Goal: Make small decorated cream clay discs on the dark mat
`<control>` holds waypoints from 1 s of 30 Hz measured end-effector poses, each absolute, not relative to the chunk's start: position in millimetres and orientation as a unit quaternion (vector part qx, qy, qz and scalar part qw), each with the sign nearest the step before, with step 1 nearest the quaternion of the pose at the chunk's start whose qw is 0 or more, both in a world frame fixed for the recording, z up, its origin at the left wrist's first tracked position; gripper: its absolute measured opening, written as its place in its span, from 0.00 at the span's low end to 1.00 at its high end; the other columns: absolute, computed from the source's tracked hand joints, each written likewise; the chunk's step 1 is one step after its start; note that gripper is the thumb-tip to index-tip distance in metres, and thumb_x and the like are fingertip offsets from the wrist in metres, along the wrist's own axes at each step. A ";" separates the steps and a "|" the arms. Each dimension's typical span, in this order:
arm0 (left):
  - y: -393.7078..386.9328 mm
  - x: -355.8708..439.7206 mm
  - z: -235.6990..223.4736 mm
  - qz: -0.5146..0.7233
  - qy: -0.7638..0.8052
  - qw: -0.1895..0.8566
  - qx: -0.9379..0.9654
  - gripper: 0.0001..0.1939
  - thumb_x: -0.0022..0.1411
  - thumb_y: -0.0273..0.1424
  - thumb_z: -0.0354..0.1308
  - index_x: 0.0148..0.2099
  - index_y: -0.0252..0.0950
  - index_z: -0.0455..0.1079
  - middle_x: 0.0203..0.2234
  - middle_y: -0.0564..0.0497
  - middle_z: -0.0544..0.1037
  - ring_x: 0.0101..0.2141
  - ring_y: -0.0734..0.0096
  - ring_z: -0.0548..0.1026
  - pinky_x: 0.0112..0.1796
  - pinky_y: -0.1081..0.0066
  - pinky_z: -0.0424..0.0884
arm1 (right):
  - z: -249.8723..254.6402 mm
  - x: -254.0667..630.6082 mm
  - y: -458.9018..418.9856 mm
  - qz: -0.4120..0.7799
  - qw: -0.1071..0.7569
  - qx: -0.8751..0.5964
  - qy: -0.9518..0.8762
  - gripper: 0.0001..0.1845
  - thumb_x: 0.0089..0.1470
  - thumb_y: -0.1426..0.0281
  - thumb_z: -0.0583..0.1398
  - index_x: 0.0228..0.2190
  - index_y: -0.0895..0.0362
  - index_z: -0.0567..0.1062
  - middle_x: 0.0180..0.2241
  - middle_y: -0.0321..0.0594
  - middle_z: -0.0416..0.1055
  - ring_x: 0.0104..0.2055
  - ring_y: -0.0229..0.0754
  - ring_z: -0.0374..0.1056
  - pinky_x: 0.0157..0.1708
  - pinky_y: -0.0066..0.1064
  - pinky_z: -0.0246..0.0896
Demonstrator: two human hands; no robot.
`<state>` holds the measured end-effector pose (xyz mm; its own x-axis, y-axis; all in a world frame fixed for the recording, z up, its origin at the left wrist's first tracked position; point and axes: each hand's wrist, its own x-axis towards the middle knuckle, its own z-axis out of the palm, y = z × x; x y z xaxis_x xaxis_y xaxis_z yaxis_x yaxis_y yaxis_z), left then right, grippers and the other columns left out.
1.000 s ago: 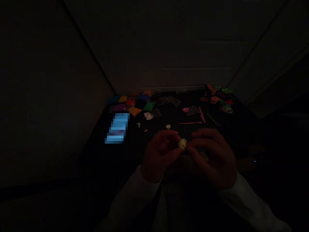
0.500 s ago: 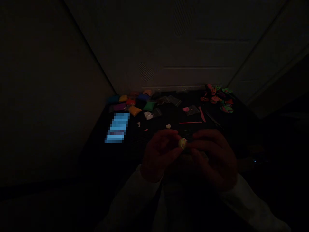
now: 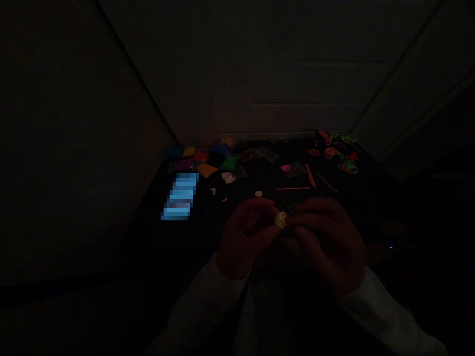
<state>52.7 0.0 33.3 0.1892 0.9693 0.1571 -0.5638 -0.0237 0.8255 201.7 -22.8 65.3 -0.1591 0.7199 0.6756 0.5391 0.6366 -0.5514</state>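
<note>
A small round pale-yellow clay piece (image 3: 281, 220), with faint pinkish marks on its face, sits between the thumb and fingers of my left hand (image 3: 243, 240), which is closed on it. From the other side my right hand (image 3: 332, 242) reaches in; a fingertip touches the piece's right side, while the thumb stays apart below. Beyond my hands a second pale clay bit (image 3: 259, 194) lies on the dark table. Left of that are a tiny pink piece (image 3: 224, 200) and a white scrap (image 3: 213, 191). The scene is very dark, so fine detail is lost.
Coloured clay packets (image 3: 208, 170) cluster at the back left, behind a lit, blurred screen (image 3: 180, 196). A pink stick (image 3: 293, 188), a pink clay knife (image 3: 310, 176) and a clear bag (image 3: 296, 169) lie beyond my hands. Bright clay shapes (image 3: 330, 153) crowd the back right.
My right fingertip has shifted slightly over the face of the clay piece, covering more of it. My left hand keeps its place.
</note>
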 end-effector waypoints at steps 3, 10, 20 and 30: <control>0.2 53.7 34.3 0.587 0.241 0.662 0.399 0.17 0.47 0.19 0.62 0.40 0.42 0.70 0.31 0.56 0.75 0.34 0.78 0.73 0.36 0.78 0.69 | 65.5 202.3 -22.9 0.087 0.499 -0.410 -0.759 0.12 0.47 0.78 0.58 0.36 0.57 0.72 0.38 0.39 0.66 0.41 0.39 0.62 0.39 0.33 0.60; -0.4 54.2 36.7 0.576 0.255 0.683 0.370 0.16 0.46 0.20 0.62 0.39 0.40 0.71 0.30 0.55 0.76 0.33 0.77 0.73 0.35 0.78 0.69 | 65.4 203.2 -22.8 0.092 0.495 -0.406 -0.762 0.13 0.47 0.78 0.58 0.37 0.57 0.72 0.39 0.39 0.65 0.42 0.38 0.62 0.41 0.32 0.59; 19.5 55.9 15.1 0.557 0.185 0.796 0.150 0.10 0.52 0.21 0.56 0.38 0.36 0.70 0.31 0.53 0.76 0.34 0.74 0.75 0.38 0.72 0.71 | 40.1 210.6 -7.3 0.115 0.549 -0.454 -0.692 0.09 0.49 0.76 0.56 0.35 0.54 0.72 0.36 0.39 0.67 0.41 0.42 0.64 0.42 0.38 0.59; 22.3 57.9 4.8 0.541 0.182 0.804 0.164 0.15 0.52 0.21 0.55 0.43 0.37 0.68 0.33 0.53 0.74 0.33 0.75 0.74 0.35 0.74 0.70 | 25.0 196.2 6.9 0.136 0.506 -0.473 -0.708 0.16 0.45 0.66 0.62 0.39 0.55 0.70 0.41 0.44 0.66 0.47 0.45 0.63 0.47 0.42 0.59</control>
